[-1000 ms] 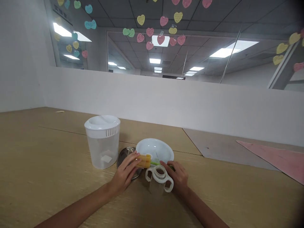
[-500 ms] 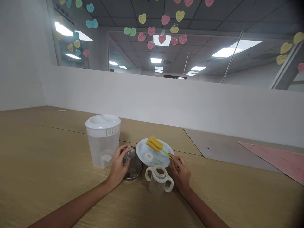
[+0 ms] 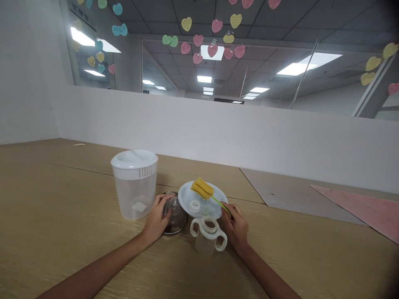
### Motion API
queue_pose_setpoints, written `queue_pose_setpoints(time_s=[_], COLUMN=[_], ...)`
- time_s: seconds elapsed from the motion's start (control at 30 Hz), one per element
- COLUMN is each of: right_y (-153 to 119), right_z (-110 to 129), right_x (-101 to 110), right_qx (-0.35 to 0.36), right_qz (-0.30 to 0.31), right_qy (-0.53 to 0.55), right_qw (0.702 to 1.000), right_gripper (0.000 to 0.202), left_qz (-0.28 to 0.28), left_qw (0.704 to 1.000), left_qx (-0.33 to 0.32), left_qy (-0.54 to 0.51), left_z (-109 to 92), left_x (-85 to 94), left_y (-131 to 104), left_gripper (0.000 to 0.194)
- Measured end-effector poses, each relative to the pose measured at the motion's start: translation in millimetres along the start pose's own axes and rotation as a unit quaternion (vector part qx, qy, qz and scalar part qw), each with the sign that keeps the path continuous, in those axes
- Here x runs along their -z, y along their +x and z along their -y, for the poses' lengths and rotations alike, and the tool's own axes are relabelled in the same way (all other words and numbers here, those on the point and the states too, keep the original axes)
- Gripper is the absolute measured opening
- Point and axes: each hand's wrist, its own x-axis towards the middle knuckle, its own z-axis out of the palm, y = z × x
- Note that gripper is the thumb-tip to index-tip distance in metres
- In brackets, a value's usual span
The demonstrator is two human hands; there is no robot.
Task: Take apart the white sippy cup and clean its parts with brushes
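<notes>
My left hand (image 3: 158,216) is curled over the rim of a shiny metal bowl (image 3: 179,226), thumb and fingers around a clear domed bottle cap (image 3: 173,204) low in the bowl; the cap's edges are hard to see. Between its fingertips my right hand (image 3: 236,224) grips the green handle of a yellow sponge bottle brush (image 3: 202,188), whose head hovers over a white plate (image 3: 220,195). On that plate lies a white ring (image 3: 195,206). In front stands an open, clear baby bottle (image 3: 205,245) with two white handles, upright beside my right hand.
Left of the bowl stands a translucent bucket (image 3: 134,187) with a white lid. A grey sheet (image 3: 280,193) and a pink sheet (image 3: 352,203) lie to the right on the wooden table (image 3: 93,245). A white wall (image 3: 199,128) rises behind it.
My left hand has lowered the clear cap from above the bowl down into it. The brush and my right hand have hardly moved.
</notes>
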Motion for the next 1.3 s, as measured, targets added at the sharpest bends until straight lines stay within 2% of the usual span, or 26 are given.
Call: queue_pose_setpoints(time_s=[0.13, 0.23, 0.4, 0.47, 0.57, 0.67, 0.8, 0.93, 1.03, 1.17, 1.3], right_y=[0, 1, 3, 3, 2, 2, 2, 1, 0, 0, 1], right_z=[-1, -2, 0, 0, -1, -2, -2, -2, -3, -3, -3], right_x=[-1, -1, 0, 0, -1, -1, -2, -1, -1, 0, 1], right_qx=[-0.069, -0.125, -0.14, -0.134, -0.126, -0.132, -0.12, -0.114, -0.113, -0.1, -0.068], right_qz=[-0.022, -0.033, -0.039, -0.032, -0.024, -0.028, -0.024, -0.014, -0.017, -0.023, -0.029], right_qy=[0.022, 0.031, 0.044, 0.05, 0.06, 0.069, 0.071, 0.063, 0.057, 0.046, 0.059], right_qw=[0.997, 0.991, 0.988, 0.989, 0.99, 0.989, 0.99, 0.991, 0.992, 0.994, 0.996], right_gripper=[0.037, 0.04, 0.042, 0.041, 0.039, 0.038, 0.036, 0.033, 0.031, 0.029, 0.025], left_qz=[0.021, 0.016, 0.009, 0.036, 0.131, 0.229, 0.258, 0.255, 0.241, 0.213, 0.119], left_qw=[1.0, 0.999, 0.995, 0.991, 0.978, 0.963, 0.957, 0.959, 0.964, 0.973, 0.992], left_qx=[-0.008, -0.026, -0.089, -0.123, -0.143, -0.094, -0.065, -0.062, -0.056, -0.043, -0.029], left_qy=[0.011, 0.017, 0.035, 0.044, 0.073, 0.109, 0.113, 0.107, 0.095, 0.071, 0.013], left_z=[-3, -6, -25, -38, -58, -71, -78, -81, -79, -73, -68], left_x=[1.8, 4.1, 7.7, 5.5, -5.0, -22.7, -44.4, -53.3, -50.4, -33.3, -7.7], left_y=[0, -1, 5, 16, 41, 65, 78, 77, 79, 87, 83], left_gripper=[0.029, 0.027, 0.024, 0.024, 0.025, 0.021, 0.013, 0.011, 0.012, 0.017, 0.022])
